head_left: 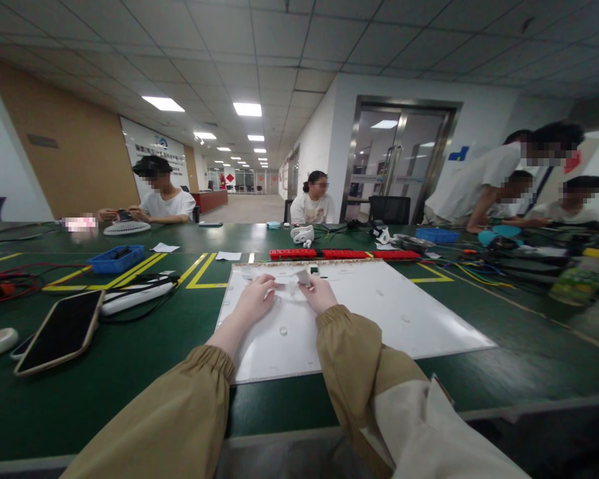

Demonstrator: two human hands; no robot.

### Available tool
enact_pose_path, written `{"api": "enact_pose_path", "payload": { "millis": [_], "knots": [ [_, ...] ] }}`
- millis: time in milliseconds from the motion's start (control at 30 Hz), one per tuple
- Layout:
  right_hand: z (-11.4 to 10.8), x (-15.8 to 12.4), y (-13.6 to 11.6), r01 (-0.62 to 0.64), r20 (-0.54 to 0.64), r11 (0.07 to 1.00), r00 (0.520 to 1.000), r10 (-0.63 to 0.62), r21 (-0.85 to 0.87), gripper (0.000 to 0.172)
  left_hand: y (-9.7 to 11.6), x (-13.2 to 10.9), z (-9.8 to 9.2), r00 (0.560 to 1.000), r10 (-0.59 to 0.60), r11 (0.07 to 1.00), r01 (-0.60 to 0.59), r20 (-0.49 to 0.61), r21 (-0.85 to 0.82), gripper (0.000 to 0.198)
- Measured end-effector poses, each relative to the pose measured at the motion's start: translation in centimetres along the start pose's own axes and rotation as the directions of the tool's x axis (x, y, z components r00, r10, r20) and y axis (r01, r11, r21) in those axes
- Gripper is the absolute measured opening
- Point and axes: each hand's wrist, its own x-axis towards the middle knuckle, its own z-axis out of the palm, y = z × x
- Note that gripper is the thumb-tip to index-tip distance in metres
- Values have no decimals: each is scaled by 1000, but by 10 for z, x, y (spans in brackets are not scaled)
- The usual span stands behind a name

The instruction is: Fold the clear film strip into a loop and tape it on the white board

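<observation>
A large white flat panel [359, 319] lies on the green table in front of me, with small raised rings and marks on its face. Both hands are over its far left part. My right hand [321, 294] pinches a small grey-white flat piece [304, 277] between thumb and fingers. My left hand [254, 297] is closed, its fingertips together by a pale thin bit too blurred to name. More whitish, see-through material [293, 289] shows between the hands. A small dark green part [320, 272] sits at the panel's far edge.
Red power strips [347, 254] run behind the panel. To the left are a phone [62, 326], a white device with a black cord [140, 295] and a blue tray [116, 259]. Cables and another blue tray [436, 235] lie right. Several people sit or lean around the table.
</observation>
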Motion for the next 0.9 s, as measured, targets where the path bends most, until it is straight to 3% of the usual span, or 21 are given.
{"api": "enact_pose_path", "payload": {
  "millis": [300, 467, 900],
  "knots": [
    [-1, -9, -5, 5, 109, 995, 994, 6, -96, 12, 1, 0, 2, 999, 20, 1000, -20, 50, -3, 22],
    [-3, -10, -5, -13, 168, 994, 985, 31, -111, 21, 2, 0, 4, 994, 43, 999, -40, 101, -31, 25],
    [0, -8, -4, 27, 185, 996, 983, -10, -90, 21, 15, 1, 9, 983, 48, 999, -46, 177, -15, 31]
  ]
}}
